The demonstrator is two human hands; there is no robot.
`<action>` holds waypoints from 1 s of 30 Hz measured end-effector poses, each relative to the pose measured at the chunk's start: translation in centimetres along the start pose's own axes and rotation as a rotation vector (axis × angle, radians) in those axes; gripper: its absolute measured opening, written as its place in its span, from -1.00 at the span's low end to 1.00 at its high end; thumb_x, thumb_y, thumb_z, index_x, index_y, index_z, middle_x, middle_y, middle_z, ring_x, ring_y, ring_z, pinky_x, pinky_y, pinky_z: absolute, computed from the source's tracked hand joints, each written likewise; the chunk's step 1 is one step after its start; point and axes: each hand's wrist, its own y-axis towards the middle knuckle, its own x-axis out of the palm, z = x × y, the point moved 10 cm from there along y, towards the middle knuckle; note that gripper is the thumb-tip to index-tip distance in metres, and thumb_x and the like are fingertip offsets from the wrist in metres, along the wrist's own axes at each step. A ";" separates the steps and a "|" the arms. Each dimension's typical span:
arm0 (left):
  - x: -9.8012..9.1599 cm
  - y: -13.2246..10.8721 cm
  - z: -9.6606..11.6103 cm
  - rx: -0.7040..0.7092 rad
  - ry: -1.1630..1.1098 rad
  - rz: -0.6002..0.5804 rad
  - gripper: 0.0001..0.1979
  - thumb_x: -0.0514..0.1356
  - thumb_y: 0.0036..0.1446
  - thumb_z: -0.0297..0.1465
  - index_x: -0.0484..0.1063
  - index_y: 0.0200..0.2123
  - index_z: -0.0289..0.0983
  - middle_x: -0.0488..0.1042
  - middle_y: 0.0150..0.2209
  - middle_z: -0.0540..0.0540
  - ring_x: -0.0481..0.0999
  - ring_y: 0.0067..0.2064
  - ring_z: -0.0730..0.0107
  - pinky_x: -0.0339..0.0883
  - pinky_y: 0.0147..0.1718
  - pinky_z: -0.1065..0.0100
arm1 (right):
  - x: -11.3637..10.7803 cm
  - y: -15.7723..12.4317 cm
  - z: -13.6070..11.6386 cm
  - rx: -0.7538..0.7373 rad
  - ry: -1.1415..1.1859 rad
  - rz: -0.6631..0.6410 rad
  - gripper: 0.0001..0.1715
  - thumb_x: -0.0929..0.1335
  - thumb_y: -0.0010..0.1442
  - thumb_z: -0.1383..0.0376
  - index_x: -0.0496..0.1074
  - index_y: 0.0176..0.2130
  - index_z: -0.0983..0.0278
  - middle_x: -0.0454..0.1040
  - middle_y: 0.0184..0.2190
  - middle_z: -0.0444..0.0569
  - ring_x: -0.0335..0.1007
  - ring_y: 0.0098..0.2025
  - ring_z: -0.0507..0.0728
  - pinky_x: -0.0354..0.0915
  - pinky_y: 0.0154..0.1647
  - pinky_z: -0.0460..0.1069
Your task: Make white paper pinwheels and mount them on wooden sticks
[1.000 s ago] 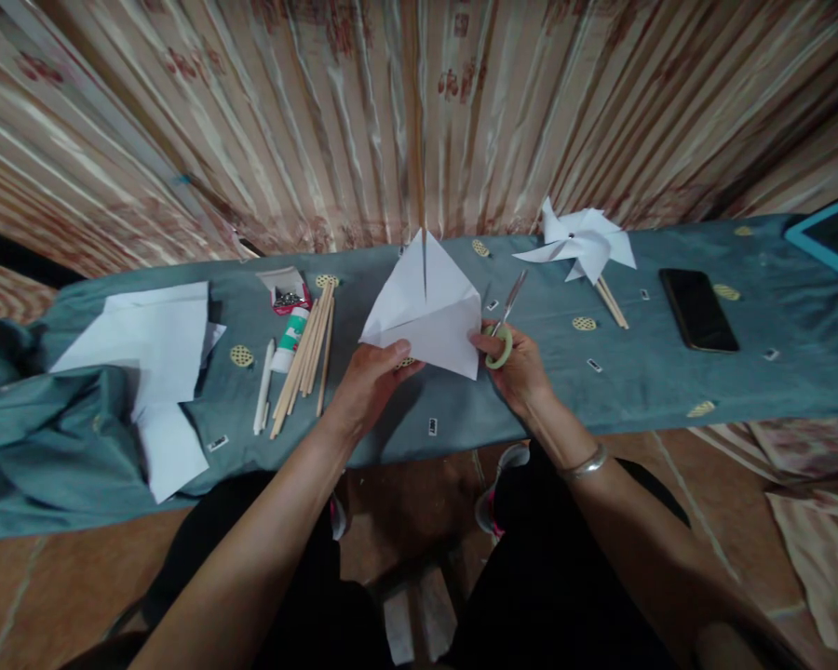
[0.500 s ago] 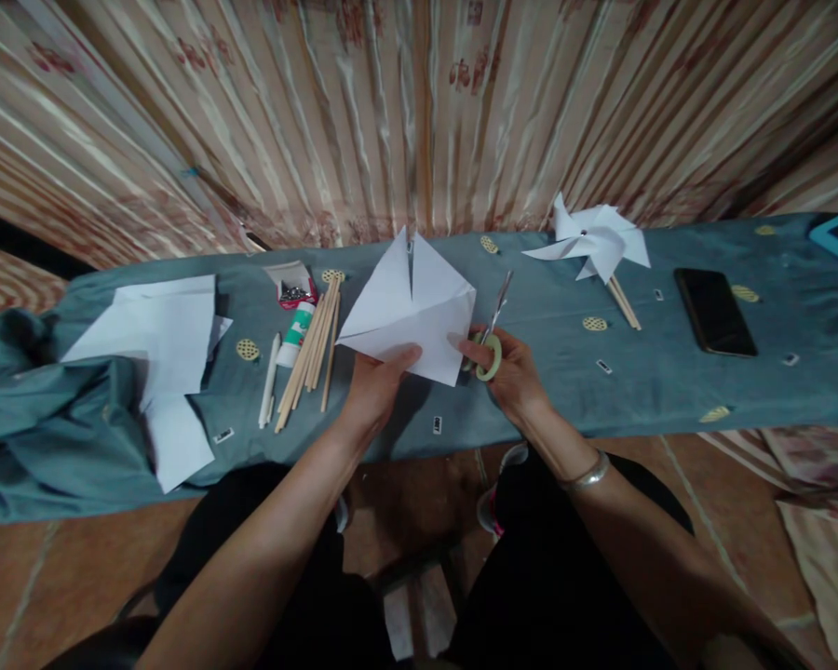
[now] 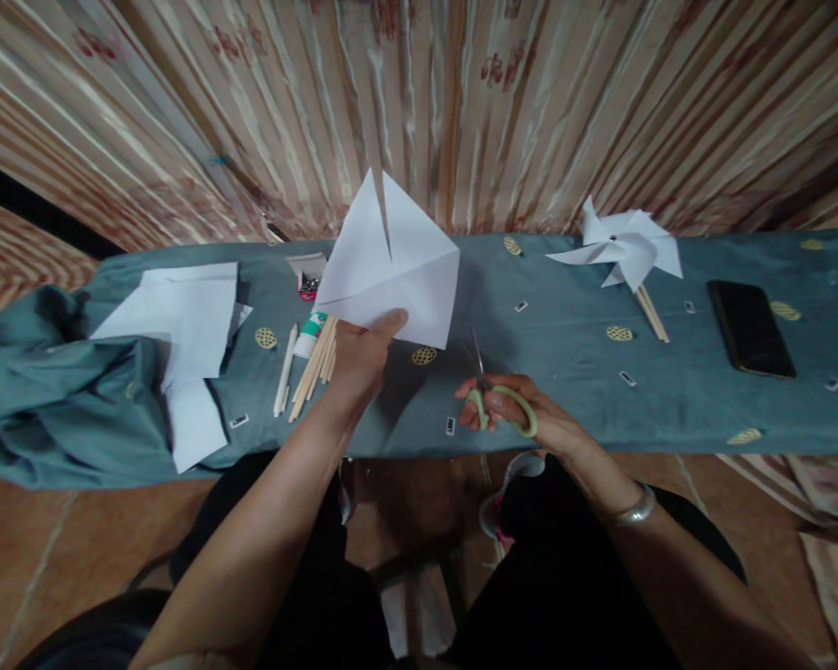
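My left hand [image 3: 364, 352] grips the lower edge of a white sheet of paper [image 3: 412, 274], thumb on top. The sheet is raised over the cloth, creased across, with one slit running from its top corner toward the middle. My right hand [image 3: 506, 409] holds a pair of scissors [image 3: 523, 409] by the pale green handles, apart from the paper. The blades point up and away from me. Wooden sticks [image 3: 314, 372] lie beneath and beside my left hand, partly hidden by it and the sheet.
A glue stick [image 3: 309, 337], a white pen [image 3: 285, 372] and a small red box of metal pins [image 3: 308, 279] lie left of the paper. Farther left are white paper sheets [image 3: 188, 316]. At right are a paper pinwheel [image 3: 628, 247] on sticks and a black phone [image 3: 750, 328].
My right hand has let go of the paper and drawn down toward me with the scissors. My left hand has lifted the sheet up and to the left.
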 end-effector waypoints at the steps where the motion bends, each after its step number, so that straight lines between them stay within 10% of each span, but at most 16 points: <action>1: 0.1 0.0 0.0 -0.003 0.000 -0.003 -0.52 0.38 -0.18 -0.42 0.49 -0.09 -0.25 0.61 -0.16 -0.15 0.59 -0.09 0.11 0.40 0.04 0.06 | 0.4 -0.1 0.1 0.012 -0.011 -0.031 -0.29 0.46 -0.02 -0.19 0.49 -0.19 0.35 0.59 -0.42 0.04 0.47 -0.43 0.09 0.30 -0.44 -0.04; 30: 1.3 -1.4 -1.5 -0.035 0.068 -0.070 -0.63 0.37 -0.14 -0.40 0.53 -0.18 -0.26 0.62 -0.30 -0.10 0.61 -0.20 0.14 0.47 -0.06 0.08 | 1.3 0.1 1.1 0.137 -0.041 -0.013 -0.33 0.53 -0.13 -0.14 0.45 -0.28 0.33 0.50 -0.51 -0.09 0.35 -0.51 -0.02 0.24 -0.50 -0.12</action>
